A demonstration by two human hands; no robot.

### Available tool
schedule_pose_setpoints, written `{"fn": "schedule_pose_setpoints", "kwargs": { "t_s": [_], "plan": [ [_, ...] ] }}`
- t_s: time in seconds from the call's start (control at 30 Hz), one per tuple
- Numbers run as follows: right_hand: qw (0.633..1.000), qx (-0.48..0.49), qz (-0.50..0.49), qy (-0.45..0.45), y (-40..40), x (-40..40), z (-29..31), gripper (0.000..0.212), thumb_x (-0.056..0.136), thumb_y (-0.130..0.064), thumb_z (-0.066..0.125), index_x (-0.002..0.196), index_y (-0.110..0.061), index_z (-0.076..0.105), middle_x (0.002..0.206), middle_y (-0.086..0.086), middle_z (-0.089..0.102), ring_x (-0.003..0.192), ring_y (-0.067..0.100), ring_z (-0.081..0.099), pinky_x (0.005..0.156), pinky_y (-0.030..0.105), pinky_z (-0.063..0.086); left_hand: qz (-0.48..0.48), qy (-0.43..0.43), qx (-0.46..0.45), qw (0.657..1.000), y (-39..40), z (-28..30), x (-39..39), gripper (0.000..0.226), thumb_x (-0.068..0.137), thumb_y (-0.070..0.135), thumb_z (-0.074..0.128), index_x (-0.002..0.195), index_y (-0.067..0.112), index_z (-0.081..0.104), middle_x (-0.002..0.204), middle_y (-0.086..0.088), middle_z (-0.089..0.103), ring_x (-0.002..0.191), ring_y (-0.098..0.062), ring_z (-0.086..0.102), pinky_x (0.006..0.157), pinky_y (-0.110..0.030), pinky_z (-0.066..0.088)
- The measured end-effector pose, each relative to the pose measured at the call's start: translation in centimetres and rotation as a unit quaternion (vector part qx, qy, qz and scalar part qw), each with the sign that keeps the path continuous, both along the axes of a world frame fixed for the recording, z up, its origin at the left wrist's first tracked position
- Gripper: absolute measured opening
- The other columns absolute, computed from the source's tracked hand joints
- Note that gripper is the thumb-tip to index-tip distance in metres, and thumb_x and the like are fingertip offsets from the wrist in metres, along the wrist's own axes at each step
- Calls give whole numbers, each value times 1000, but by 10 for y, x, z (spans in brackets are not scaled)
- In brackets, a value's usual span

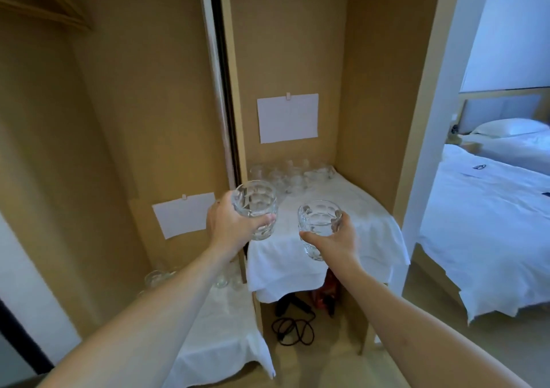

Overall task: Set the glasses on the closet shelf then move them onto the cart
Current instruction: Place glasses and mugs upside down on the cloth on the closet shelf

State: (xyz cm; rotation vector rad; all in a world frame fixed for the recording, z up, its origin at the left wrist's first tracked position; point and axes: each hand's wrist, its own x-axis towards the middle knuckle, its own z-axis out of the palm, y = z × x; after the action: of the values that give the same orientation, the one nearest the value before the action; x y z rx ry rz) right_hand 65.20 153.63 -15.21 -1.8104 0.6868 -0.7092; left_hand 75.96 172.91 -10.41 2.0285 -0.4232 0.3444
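we grip one thick, slippery, breakable glass mug (255,209) in the left hand (229,227), another mug (320,227) in the right hand (336,243), fingers around the body.

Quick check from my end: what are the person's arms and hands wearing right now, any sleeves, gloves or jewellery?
Nothing shows on them. The left hand and right hand are bare, with no gloves, rings or watch visible. Both forearms are bare up to the frame's lower edge, with no sleeve, strap or cable in sight.
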Motion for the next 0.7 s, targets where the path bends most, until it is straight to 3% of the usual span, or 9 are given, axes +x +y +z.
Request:
{"fn": "schedule_pose_setpoints", "kwargs": {
  "t_s": [0.33, 0.43, 0.53, 0.7],
  "plan": [
    [1000, -2, 29, 3, -89, -10, 0, 99, 51, -51, 90, 137, -27, 47, 129, -4, 60, 122, 20, 56, 103, 48, 49, 15, 10, -3, 1000, -84, -5, -11, 88, 39, 74, 84, 117, 38, 61, 111, 18, 67, 109, -14, 61, 89, -40, 55],
    [999, -6, 33, 2, -107, -10, -4, 99, 52, -49, 92, 138, -26, 48, 128, -5, 61, 121, 19, 57, 103, 46, 49, 19, 14, -13, 1000, -103, -8, -13, 83, 44, 68, 87, 116, 34, 62, 109, 18, 67, 104, -10, 62, 82, -30, 53],
    [999, 16, 35, -10, -124, -4, -12, 88, 48, -47, 91, 126, -32, 53, 115, -13, 64, 111, 15, 61, 97, 44, 53, 14, 32, -16, 999, -122, -15, -11, 84, 49, 61, 91, 121, 30, 61, 112, 16, 64, 103, -8, 59, 75, -20, 45],
    [999, 31, 41, -9, -142, 14, -22, 79, 47, -47, 91, 115, -40, 52, 108, -17, 64, 105, 9, 61, 93, 40, 55, 21, 53, 10, 998, -148, -31, 14, 97, 42, 71, 84, 125, 27, 60, 118, 12, 63, 110, -13, 59, 89, -35, 52]
  ]
}}
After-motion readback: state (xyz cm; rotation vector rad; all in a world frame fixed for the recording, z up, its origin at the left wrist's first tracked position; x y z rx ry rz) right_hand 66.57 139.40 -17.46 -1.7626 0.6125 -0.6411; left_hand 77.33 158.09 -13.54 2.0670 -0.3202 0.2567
